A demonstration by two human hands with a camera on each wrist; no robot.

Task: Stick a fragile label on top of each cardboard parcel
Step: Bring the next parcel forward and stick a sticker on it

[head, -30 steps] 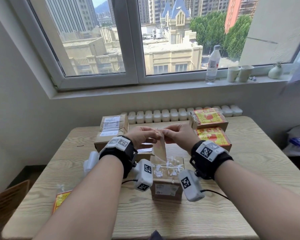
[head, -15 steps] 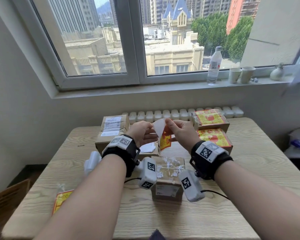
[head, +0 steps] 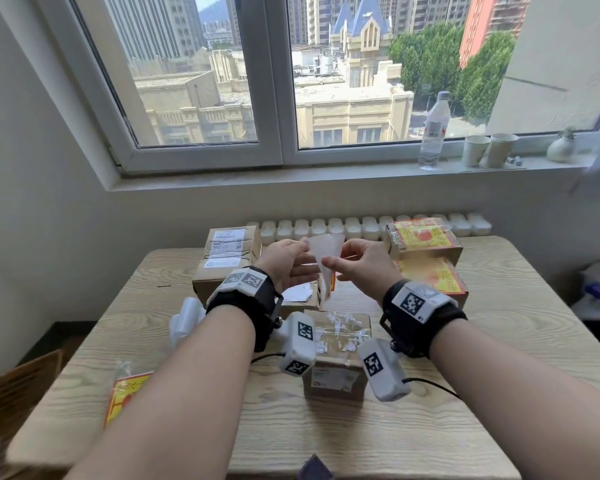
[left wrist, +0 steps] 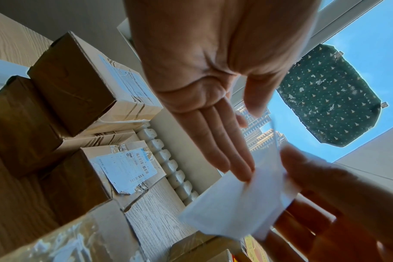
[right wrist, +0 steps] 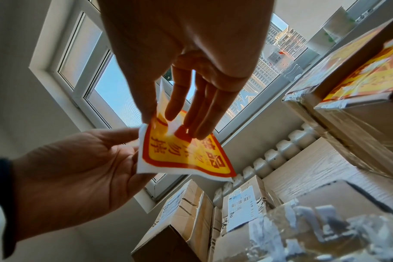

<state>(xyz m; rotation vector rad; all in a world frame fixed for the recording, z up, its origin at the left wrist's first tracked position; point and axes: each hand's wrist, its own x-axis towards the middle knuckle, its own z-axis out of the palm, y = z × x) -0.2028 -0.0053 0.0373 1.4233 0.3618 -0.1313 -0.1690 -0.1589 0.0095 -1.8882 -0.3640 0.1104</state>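
Above the table I hold a yellow-and-red fragile label on its white backing, partly peeled. My left hand pinches the white flap's top corner between thumb and forefinger. My right hand pinches the label's upper edge, its fingers lying on the printed face. Below the hands stands a plain parcel with torn tape. A larger plain parcel and a small one are at the back left. Two parcels with labels on top are stacked at the back right.
A bag of spare labels lies at the table's front left, partly under my left forearm. A white radiator runs behind the table. A bottle, paper cups and a vase stand on the sill.
Both hands have risen and drawn apart. The white flap between them has opened wider, and the printed label now hangs below it.
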